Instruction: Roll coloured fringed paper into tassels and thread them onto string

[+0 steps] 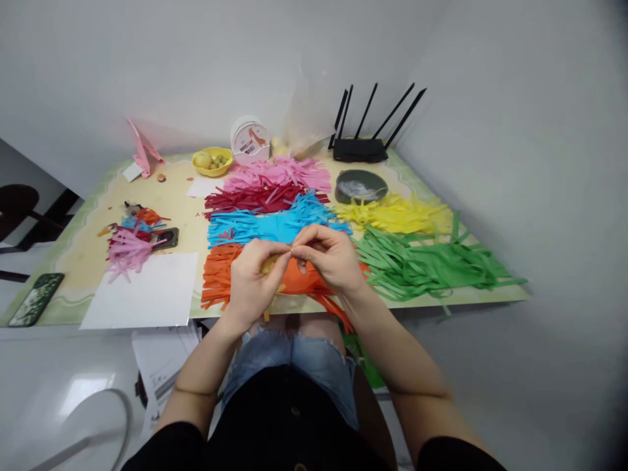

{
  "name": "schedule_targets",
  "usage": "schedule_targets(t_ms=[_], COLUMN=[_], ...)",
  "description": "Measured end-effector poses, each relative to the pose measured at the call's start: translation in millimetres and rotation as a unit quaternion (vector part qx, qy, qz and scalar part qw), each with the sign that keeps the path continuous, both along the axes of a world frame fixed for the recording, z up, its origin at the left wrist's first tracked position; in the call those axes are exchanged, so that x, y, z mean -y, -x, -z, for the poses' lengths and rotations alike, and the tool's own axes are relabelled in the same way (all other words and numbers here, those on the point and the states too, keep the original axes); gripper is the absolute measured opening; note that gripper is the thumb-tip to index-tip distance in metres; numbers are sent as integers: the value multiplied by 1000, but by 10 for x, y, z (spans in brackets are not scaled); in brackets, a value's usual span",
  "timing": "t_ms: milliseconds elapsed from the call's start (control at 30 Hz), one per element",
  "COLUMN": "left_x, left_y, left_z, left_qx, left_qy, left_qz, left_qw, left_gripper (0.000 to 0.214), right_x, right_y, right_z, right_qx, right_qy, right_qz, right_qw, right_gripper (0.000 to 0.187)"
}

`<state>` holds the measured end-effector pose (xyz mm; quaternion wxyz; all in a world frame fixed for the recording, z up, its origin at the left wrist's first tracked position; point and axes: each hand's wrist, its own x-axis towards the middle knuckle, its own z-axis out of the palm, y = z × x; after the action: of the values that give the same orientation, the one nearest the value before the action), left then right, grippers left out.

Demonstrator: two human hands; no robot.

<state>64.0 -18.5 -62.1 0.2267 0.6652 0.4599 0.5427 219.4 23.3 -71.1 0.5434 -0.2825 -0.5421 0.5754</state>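
Observation:
Above the orange fringed paper, my left hand and my right hand meet with thumbs and forefingers pinched together. Both pinch a yellow paper piece, mostly covered by my left fingers; narrow yellow ends hang below them. Just beyond my hands lies blue fringed paper, then dark red and pink fringed paper. To the right of my right hand are green fringed paper and yellow fringed paper.
At the left lie small multicoloured tassels, a white sheet and a phone. Along the back stand a yellow bowl, a giraffe-printed container and a black router. A dark round dish sits before the router.

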Motion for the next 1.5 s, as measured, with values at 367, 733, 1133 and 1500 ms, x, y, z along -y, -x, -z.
schedule_targets(t_ms=[367, 733, 1133, 1500], left_x=[117, 147, 70, 140], left_y=[168, 180, 212, 315], left_z=[183, 216, 307, 449], left_qx=[117, 205, 284, 309], left_qy=[83, 168, 194, 208], left_qz=[30, 90, 113, 95], left_qw=[989, 960, 932, 923], left_gripper=[20, 30, 31, 33], right_x=[119, 223, 199, 290], right_y=[84, 28, 81, 339], right_z=[1, -138, -162, -35], right_qx=[102, 186, 159, 214], right_qy=[-4, -70, -55, -137], right_qz=[-9, -16, -9, 85], right_qw=[995, 980, 986, 964], right_gripper=[35, 25, 34, 24])
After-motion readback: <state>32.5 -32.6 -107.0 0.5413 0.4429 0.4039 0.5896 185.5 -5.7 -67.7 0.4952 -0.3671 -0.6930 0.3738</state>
